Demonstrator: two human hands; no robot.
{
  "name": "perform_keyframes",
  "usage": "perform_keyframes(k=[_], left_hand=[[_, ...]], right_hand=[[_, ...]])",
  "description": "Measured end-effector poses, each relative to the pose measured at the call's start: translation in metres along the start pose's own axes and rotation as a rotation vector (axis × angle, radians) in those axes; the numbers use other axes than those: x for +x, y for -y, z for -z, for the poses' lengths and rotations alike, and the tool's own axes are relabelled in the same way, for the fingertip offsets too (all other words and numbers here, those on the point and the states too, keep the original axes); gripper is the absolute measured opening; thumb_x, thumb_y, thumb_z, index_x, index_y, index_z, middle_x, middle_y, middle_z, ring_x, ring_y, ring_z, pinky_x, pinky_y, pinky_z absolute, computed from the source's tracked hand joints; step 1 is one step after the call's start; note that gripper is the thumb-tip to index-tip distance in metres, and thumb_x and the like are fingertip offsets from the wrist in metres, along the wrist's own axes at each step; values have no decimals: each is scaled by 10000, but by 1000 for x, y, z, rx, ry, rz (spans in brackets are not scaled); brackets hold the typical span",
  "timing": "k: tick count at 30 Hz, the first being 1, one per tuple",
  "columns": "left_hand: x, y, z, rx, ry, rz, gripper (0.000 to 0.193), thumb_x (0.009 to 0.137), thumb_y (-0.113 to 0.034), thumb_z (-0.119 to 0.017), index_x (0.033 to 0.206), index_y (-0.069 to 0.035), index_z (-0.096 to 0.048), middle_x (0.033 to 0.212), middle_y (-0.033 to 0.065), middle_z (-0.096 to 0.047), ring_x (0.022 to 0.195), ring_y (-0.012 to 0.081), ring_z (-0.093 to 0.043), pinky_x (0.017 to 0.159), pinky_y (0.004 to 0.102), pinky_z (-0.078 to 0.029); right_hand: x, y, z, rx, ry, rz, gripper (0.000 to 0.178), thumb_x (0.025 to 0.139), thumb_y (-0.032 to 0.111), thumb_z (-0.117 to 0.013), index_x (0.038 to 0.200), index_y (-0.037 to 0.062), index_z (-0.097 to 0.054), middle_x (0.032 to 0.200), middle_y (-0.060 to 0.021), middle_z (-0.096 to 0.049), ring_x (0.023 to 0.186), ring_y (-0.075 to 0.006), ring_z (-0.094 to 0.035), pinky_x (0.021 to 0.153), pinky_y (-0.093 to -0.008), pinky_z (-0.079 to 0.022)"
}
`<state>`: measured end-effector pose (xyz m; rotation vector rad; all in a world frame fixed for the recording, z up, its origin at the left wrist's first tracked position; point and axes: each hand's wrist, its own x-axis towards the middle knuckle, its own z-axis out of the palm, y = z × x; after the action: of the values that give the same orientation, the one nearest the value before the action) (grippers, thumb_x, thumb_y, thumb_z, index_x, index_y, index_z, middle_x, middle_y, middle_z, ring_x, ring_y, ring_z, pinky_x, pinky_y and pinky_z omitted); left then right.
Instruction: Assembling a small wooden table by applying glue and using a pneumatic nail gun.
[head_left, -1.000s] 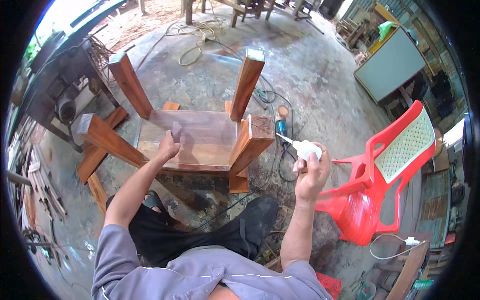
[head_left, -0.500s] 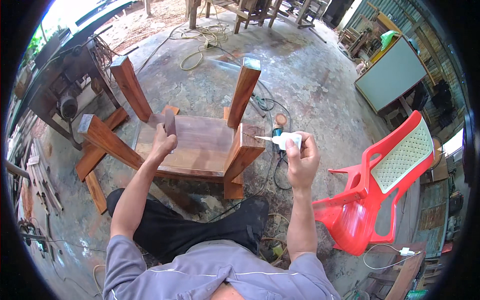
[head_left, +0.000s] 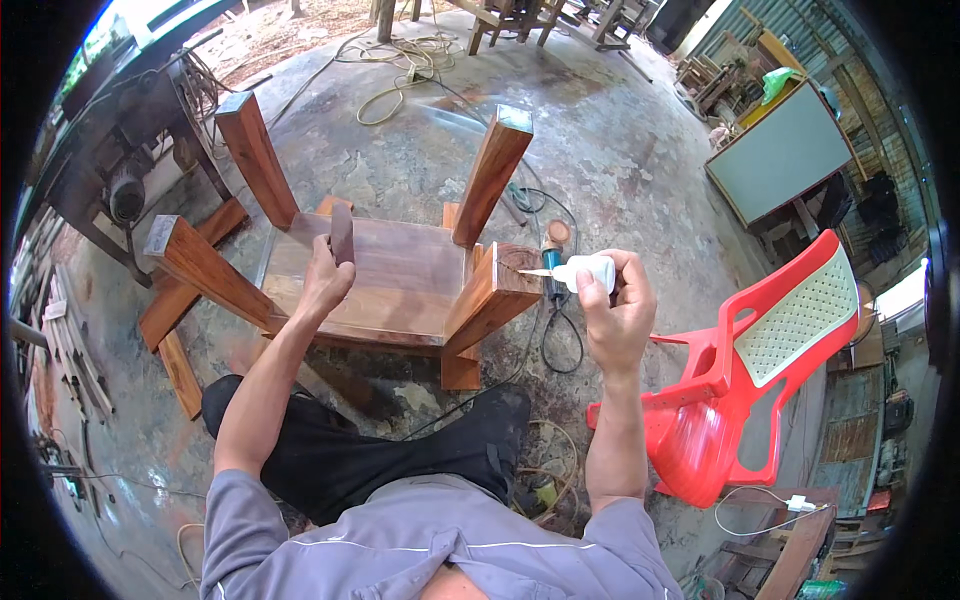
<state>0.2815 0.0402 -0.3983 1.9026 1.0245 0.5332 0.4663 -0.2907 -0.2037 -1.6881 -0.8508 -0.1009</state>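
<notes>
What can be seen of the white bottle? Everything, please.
The white bottle is small and looks like plastic, with a long, thin, pale nozzle. The right hand grips it, thumb on the near side. It lies roughly sideways, nozzle pointing left over the end of the near right wooden leg. Whether the tip touches the wood, or any liquid is coming out, I can't tell.

A single wide fisheye view looks down from the person's head, near both hands [head_left: 326, 280].
</notes>
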Motion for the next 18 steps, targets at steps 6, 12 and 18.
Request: perform_keyframes(k=[6,12,18], left_hand=[[-8,-8,7,2,11,-15,588,854,-107,-571,1392,39,-384,1196,320,-639,1137,448,-643,992,481,-486],[-12,-13,8,-5,0,-4,572,863,-95,-578,1385,31,-381,1205,315,-635,1148,449,-641,996,479,-486],[-17,-17,12,-30,-17,-13,553,867,-80,-570,1376,26,-383,1201,312,-635,1151,445,-641,998,478,-484]], right_hand=[[4,4,-2,8,1,28,199,884,164,-742,984,15,-656,791,27,-629,649,-22,-482,559,-219,-382],[4,4,-5,-13,28,-6,198,893,170,-737,981,11,-659,823,8,-658,666,-31,-503,582,-221,-410],[5,2,-8,7,4,21,196,901,170,-732,982,6,-660,821,6,-658,668,-37,-505,587,-228,-416]])
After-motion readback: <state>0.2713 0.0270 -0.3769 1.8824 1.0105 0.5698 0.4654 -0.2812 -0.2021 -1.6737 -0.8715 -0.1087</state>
